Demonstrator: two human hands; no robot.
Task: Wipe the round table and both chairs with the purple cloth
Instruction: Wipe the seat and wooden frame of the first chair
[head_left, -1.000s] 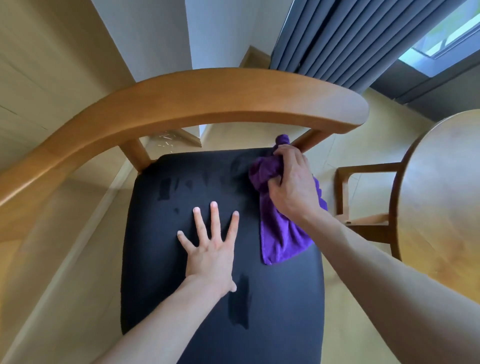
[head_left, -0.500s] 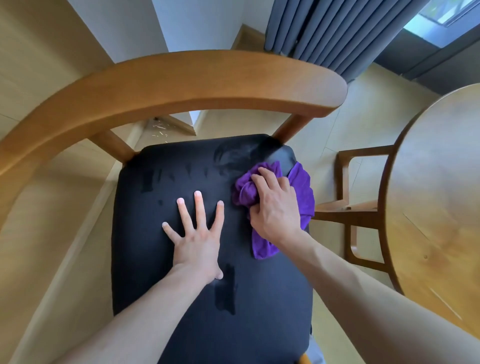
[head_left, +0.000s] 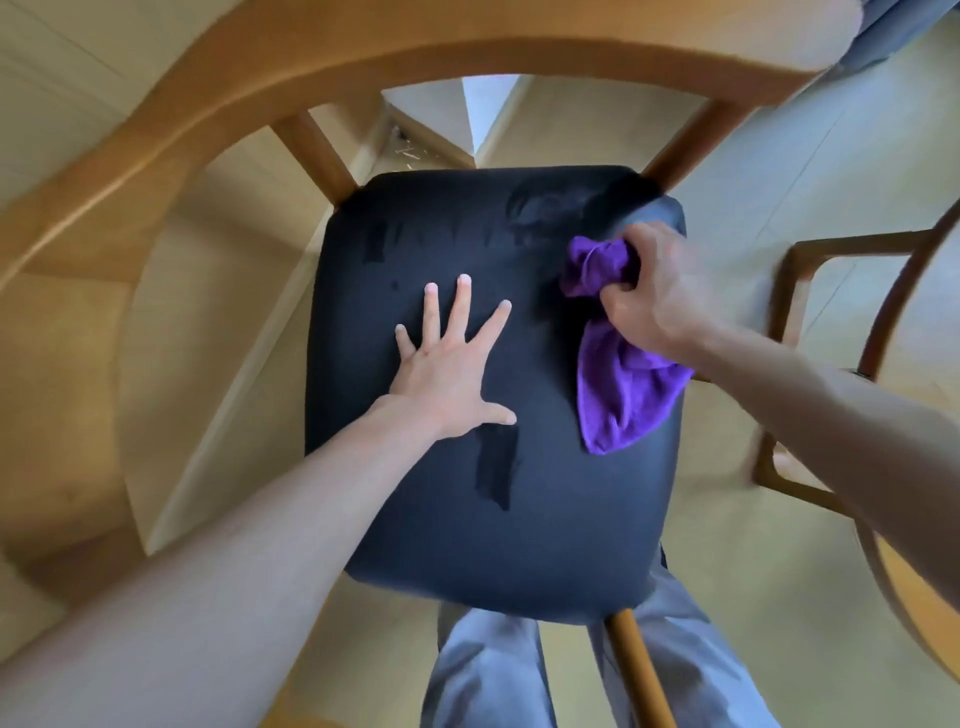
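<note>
A wooden chair with a curved backrest (head_left: 363, 62) and a black padded seat (head_left: 467, 530) fills the view from above. My left hand (head_left: 452, 364) lies flat on the seat's middle, fingers spread. At the seat's right side my right hand (head_left: 654, 291) grips the bunched purple cloth (head_left: 623, 395), whose loose end trails toward me over the cushion. Damp streaks mark the seat near its back edge and just below my left thumb.
The round wooden table's rim (head_left: 904, 587) curves in at the right edge, with a second wooden chair's frame (head_left: 795, 291) beneath it. Grey curtain (head_left: 883, 36) hangs at the top right. My grey trouser legs (head_left: 488, 670) stand at the seat's front edge on pale wood flooring.
My right hand with the cloth has shifted toward the seat's right edge and the cloth now trails longer. The camera tipped down over the chair. My left hand stayed flat in place.
</note>
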